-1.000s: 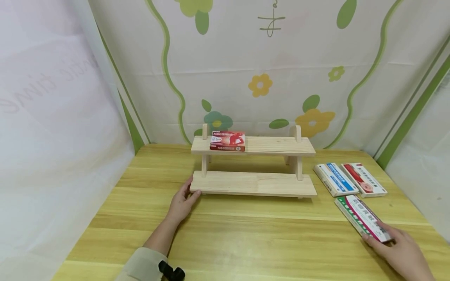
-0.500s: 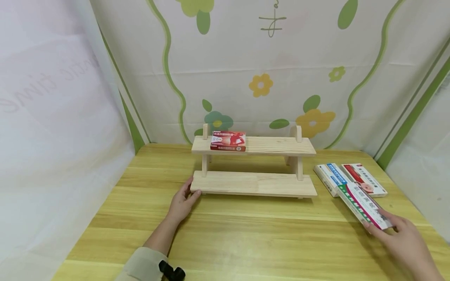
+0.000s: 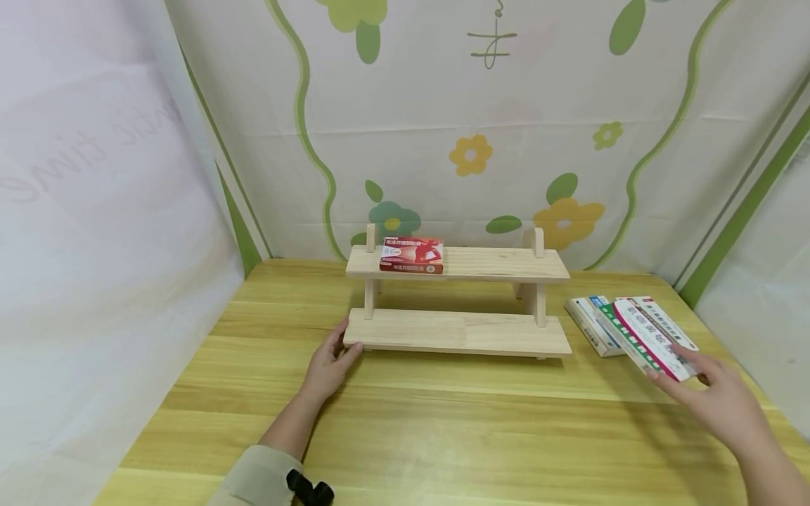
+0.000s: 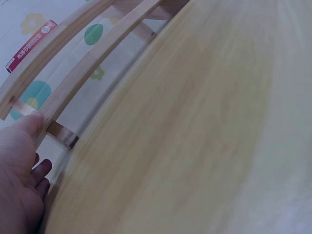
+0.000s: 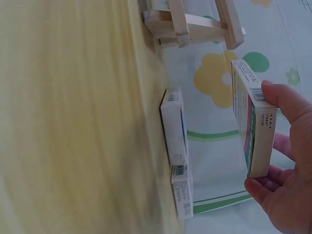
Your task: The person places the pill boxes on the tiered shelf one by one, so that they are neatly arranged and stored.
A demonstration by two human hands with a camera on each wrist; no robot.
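Note:
My right hand (image 3: 721, 397) holds a white medicine box (image 3: 645, 337) with green and magenta stripes by its near end. In the right wrist view the box (image 5: 256, 117) is off the table, pinched between thumb and fingers. Below it on the table lie two more medicine boxes, one blue-and-white (image 3: 593, 327) and one red-and-white (image 3: 683, 330), both partly covered in the head view. My left hand (image 3: 325, 369) holds the left end of the lower board of a two-tier wooden shelf (image 3: 458, 332), thumb at its front edge. A red medicine box (image 3: 411, 255) lies on the upper board's left part.
The wood-grain table (image 3: 405, 429) carries the shelf and the loose boxes. A patterned cloth (image 3: 430, 91) hangs close behind the shelf, and white cloth (image 3: 107, 246) hangs along the left side.
My right hand has lifted the green-and-magenta box off the table and moved it away from me, over the other two boxes. The left hand stays at the shelf.

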